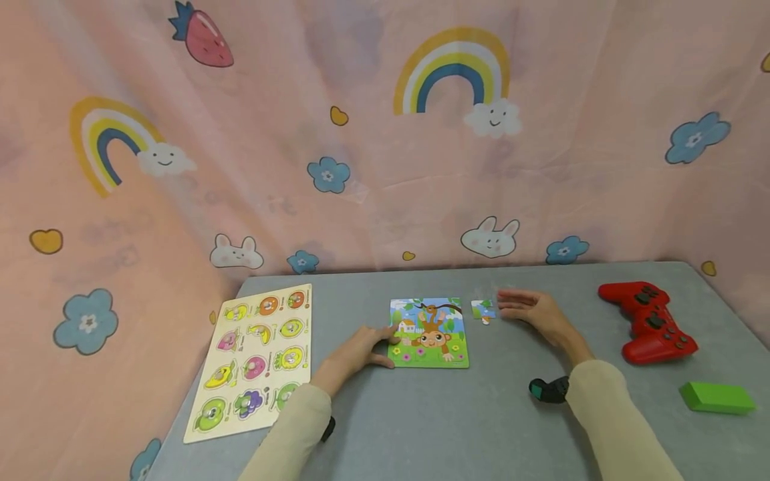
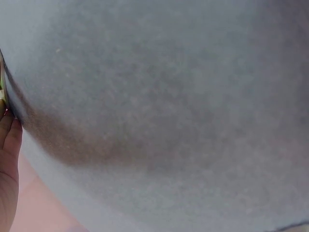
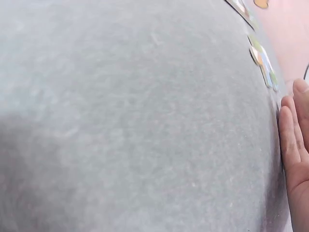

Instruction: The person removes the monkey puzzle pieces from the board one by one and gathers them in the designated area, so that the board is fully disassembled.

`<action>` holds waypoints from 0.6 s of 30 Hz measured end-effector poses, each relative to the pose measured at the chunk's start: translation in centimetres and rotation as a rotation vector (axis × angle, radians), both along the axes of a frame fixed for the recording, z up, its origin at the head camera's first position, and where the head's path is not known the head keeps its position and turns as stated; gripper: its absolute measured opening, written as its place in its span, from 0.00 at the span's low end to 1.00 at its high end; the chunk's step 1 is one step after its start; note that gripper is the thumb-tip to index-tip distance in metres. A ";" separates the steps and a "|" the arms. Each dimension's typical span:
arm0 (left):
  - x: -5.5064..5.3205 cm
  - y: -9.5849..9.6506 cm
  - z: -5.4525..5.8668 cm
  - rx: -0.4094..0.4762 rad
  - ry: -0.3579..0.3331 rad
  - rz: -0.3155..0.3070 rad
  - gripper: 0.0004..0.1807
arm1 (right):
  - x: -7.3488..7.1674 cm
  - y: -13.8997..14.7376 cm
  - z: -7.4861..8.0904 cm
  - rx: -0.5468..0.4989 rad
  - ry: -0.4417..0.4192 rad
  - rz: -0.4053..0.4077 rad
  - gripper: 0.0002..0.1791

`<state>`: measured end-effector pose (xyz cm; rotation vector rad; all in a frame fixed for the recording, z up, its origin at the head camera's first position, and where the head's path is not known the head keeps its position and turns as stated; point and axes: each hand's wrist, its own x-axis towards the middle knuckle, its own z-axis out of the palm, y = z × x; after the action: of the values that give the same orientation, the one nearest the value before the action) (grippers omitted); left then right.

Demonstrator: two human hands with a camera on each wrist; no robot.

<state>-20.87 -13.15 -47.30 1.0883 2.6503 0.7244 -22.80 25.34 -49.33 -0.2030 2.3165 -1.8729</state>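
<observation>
A square monkey jigsaw puzzle lies flat on the table in the head view. My left hand is at its left side, with the fingers over the left edge and the thumb by the near corner. In the left wrist view, only part of that hand shows, its fingertips at the puzzle's edge. Just right of the puzzle lies a loose jigsaw piece with blue and green print. My right hand rests beside that piece, fingers extended and holding nothing. Its fingers look straight in the right wrist view.
A fruit peg board lies at the table's left, partly behind the left sleeve. Toward the right are a red game controller and a green block. A pink patterned curtain hangs along the back of the grey table.
</observation>
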 end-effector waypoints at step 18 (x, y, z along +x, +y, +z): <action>0.0 -0.1 0.1 0.026 -0.017 0.002 0.38 | 0.4 -3.0 1.4 0.014 0.038 0.098 0.30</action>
<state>-20.91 -13.21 -47.17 1.0811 2.6359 0.7676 -22.39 22.32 -47.94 -0.3465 2.2992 -1.8212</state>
